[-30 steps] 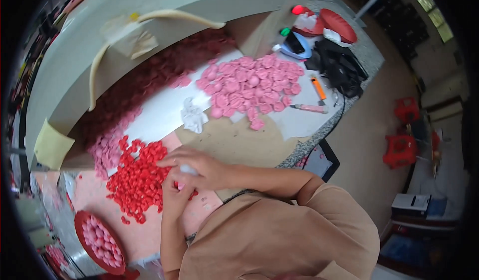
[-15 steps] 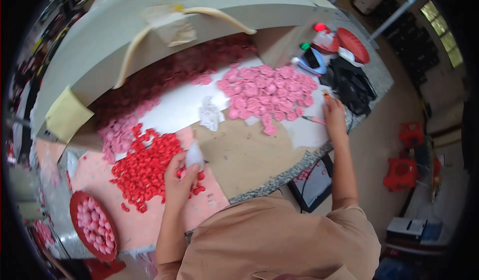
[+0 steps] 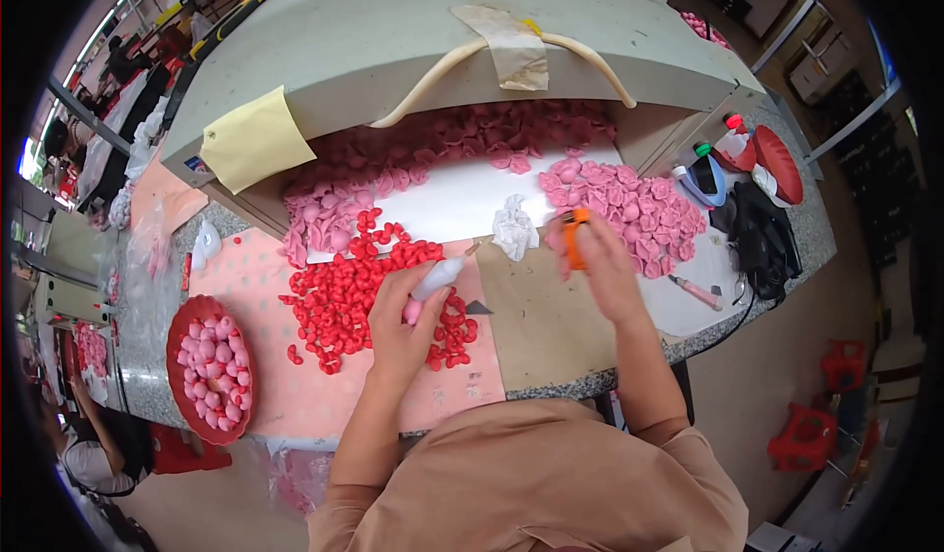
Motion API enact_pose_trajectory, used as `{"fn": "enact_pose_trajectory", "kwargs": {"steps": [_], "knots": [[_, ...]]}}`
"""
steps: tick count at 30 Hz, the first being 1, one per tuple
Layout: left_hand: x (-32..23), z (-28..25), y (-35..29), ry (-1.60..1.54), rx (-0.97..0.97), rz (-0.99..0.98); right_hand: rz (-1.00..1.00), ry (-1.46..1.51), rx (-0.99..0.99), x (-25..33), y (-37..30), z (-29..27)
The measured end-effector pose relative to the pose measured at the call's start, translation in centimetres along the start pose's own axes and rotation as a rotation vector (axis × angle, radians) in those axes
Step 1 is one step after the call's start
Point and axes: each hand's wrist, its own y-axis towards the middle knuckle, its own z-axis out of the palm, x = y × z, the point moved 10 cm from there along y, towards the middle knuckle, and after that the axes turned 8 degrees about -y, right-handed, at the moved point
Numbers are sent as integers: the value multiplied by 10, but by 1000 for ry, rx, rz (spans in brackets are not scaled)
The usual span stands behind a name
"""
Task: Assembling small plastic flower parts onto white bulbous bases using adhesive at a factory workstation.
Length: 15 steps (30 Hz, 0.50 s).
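My left hand point(image 3: 401, 316) is closed around a small white squeeze bottle point(image 3: 440, 275) with a thin nozzle, tilted up to the right; a pink ball-like piece point(image 3: 412, 310) also shows between its fingers. Beneath and around that hand lies a heap of small red pieces point(image 3: 339, 306) on a pink mat. My right hand point(image 3: 607, 267) is raised over the brown sheet, in front of a pile of pink cupped pieces point(image 3: 629, 208). It grips a small orange object point(image 3: 575, 239), partly hidden by the fingers. A crumpled white tissue point(image 3: 514, 229) lies between the two hands.
A red bowl point(image 3: 246, 409) of pink balls stands at left. More pink pieces lie under the grey housing point(image 3: 413, 56). At right are a pink-handled cutter point(image 3: 696, 292), a black bag point(image 3: 762, 237), a blue tray point(image 3: 721, 188) and red bowls. Another person sits far left.
My right hand has come left from the table's right side with the orange object. My left hand still holds the bottle, now tilted right. The view has shifted.
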Motion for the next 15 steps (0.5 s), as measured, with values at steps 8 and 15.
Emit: {"fn": "enact_pose_trajectory", "kwargs": {"steps": [8,15], "knots": [[-8,-14,2,100,-98,152,241,19,202,-38,20,77],[-1,-9,1,134,-71,148,256,132,144,-44,20,71]]}}
